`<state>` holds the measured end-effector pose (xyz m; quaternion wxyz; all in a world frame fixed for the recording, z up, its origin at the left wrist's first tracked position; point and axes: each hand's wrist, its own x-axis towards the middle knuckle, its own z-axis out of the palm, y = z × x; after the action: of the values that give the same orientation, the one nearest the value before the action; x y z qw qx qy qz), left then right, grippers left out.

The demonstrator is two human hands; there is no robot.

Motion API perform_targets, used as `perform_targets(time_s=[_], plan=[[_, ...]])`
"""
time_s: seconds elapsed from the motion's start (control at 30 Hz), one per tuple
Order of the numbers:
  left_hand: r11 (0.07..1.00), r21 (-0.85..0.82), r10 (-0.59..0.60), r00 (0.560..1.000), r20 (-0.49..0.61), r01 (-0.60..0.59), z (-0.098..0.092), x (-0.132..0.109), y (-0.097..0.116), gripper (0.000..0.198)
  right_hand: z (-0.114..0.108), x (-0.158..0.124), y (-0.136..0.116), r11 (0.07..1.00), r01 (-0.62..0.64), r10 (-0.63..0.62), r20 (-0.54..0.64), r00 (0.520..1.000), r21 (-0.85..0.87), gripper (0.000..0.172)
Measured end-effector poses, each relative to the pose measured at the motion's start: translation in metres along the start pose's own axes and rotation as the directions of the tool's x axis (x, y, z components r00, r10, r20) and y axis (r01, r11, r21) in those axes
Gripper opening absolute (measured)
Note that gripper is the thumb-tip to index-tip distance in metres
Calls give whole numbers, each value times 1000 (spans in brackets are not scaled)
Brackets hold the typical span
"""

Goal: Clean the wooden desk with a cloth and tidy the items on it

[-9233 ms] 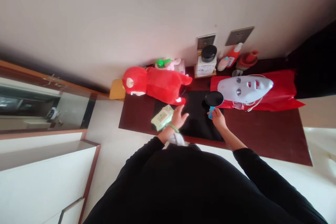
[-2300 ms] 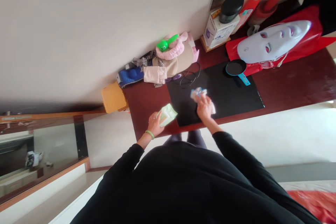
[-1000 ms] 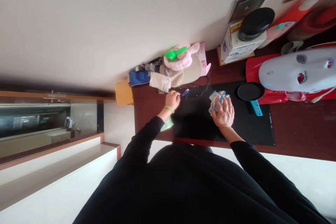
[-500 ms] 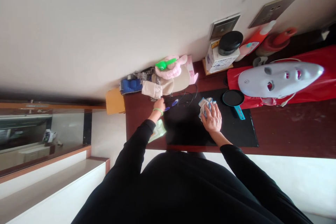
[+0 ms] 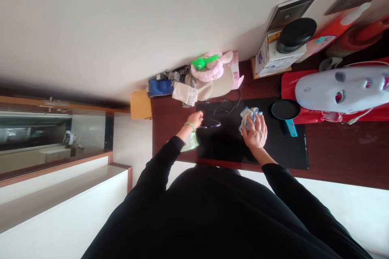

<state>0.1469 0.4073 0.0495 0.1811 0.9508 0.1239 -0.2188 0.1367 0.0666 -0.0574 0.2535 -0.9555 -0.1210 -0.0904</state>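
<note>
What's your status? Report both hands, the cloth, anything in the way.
Left hand closed on glasses. Right hand spread over crumpled cloth, on black mat. Small pan close by, right of cloth.

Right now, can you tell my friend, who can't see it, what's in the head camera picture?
A person's right hand spreads over a crumpled cloth on a black mat, while the left hand seems to hold glasses. A blue-handled pan and a white mask lie to their right.
</note>
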Motion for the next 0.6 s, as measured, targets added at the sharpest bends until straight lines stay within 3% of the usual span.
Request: perform_targets(time_s=[0.17, 0.23, 0.33, 0.4, 0.5, 0.6], plan=[[990, -39, 134, 991, -7, -134, -17, 0, 22, 22, -17, 9, -17, 994, -99, 102, -62, 993, 52, 70], [977, -17, 212, 977, -4, -212, -24, 1, 35, 23, -31, 24, -40, 995, -41, 48, -75, 996, 93, 73], [920, 87, 381, 924, 18, -382, -34, 4, 61, 26, -52, 57, -84, 978, 144, -156, 71, 985, 154, 59], [865, 153, 477, 878, 43, -477, -41, 5, 80, 27, -62, 80, -108, 974, 183, -207, 200, 958, 130, 45], [801, 208, 559, 826, 75, -561, -55, 4, 105, 25, -72, 105, -126, 989, 133, -147, 360, 921, 63, 27], [778, 219, 593, 804, 55, -589, -72, 3, 126, 24, -81, 121, -125, 996, 40, -69, 380, 922, 83, 24]])
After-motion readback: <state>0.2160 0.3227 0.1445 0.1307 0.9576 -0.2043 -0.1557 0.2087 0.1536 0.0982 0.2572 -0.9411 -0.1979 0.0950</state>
